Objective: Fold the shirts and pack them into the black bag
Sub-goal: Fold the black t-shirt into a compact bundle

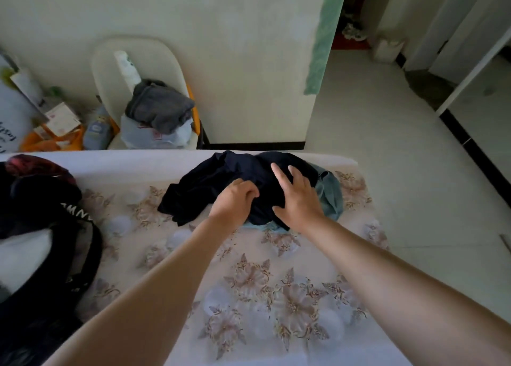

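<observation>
A crumpled dark navy shirt (210,183) lies in a heap at the far edge of the flowered bed (262,282), on top of a pale blue-grey shirt (330,196) that shows at its right and under its near edge. My left hand (233,202) has its fingers curled into the navy cloth. My right hand (297,196) lies over the same shirt with fingers spread and straight. The black bag (41,255) sits open at the left edge of the bed, with something white inside it.
Beyond the bed stands a white chair (119,61) piled with a grey garment (159,108) and bags. Orange bags and bottles crowd the floor at far left. A doorway and tiled floor (387,158) open to the right.
</observation>
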`<state>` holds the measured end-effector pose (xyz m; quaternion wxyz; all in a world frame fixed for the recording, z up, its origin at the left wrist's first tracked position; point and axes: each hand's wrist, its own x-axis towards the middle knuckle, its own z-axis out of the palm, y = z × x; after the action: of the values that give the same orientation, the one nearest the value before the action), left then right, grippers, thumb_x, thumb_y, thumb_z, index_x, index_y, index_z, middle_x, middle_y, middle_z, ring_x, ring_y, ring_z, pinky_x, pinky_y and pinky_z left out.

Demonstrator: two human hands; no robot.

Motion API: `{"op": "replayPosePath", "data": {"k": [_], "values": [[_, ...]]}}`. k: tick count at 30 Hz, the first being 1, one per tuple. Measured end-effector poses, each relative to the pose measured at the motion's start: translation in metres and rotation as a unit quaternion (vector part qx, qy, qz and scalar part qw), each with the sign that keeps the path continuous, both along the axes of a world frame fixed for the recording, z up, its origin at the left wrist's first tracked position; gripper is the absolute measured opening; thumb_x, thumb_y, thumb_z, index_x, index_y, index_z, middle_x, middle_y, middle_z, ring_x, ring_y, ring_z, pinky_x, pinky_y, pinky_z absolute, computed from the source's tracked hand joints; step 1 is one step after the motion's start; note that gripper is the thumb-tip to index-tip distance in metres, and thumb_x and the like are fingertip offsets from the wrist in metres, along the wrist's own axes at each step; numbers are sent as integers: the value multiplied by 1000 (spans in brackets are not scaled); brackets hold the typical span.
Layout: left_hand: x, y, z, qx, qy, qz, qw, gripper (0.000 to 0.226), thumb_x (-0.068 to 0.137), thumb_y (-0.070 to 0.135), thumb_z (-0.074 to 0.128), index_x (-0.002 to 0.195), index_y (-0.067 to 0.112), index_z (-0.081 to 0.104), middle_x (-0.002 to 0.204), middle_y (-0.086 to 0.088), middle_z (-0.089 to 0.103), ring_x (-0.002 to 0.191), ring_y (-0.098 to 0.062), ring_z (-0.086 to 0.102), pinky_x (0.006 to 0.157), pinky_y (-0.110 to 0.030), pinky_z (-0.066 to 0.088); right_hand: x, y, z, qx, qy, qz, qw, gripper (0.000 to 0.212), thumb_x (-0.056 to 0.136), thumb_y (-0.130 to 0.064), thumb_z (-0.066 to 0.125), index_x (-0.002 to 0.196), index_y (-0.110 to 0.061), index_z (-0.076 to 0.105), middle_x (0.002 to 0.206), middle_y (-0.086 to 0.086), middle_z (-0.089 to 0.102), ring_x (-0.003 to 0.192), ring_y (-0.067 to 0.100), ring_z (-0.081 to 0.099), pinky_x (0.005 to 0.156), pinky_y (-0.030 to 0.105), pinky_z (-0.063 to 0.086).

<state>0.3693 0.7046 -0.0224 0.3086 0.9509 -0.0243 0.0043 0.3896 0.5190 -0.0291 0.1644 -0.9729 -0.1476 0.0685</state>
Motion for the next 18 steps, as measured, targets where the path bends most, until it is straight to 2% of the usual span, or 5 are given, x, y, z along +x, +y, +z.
{"op": "replayPosePath", "data": {"k": [5,8,11,15,18], "values": [[-11,9,14,2,24,0,1000,37,96,18,55,132,25,54,124,4,55,113,-17,55,90,-36,52,24,23,7,-59,-114,37,991,20,97,-32,58,114,-34,68,147,2,45,133,27,39,107,43,29],[-16,16,23,30,24,3,999,71,92,22,61,152,26,25,152,2,31,139,-19,29,109,-35,38,21,35,21,125,-37,-18,991,16,102,-23,46,105,-30,59,103,-2,68,98,23,63,95,41,42],[-21,18,37,18,-2,-13,1000,84,88,10,58,156,32,13,161,6,17,148,-15,13,120,-38,21,5,42,46,254,25,-29,966,15,105,-20,40,105,-32,50,88,-4,66,76,17,64,69,37,51],[-24,15,66,-2,-44,-50,998,36,89,7,58,121,22,66,113,1,67,109,-19,59,100,-36,45,-18,40,76,350,26,11,936,8,102,-33,48,99,-26,49,78,-11,59,69,1,57,65,30,42],[-38,18,86,-5,17,-42,999,21,99,14,48,108,14,67,93,-2,66,88,-22,62,74,-29,46,-32,32,90,319,56,-5,946,50,79,-60,69,110,-33,41,91,-16,59,79,0,58,68,28,48]]}}
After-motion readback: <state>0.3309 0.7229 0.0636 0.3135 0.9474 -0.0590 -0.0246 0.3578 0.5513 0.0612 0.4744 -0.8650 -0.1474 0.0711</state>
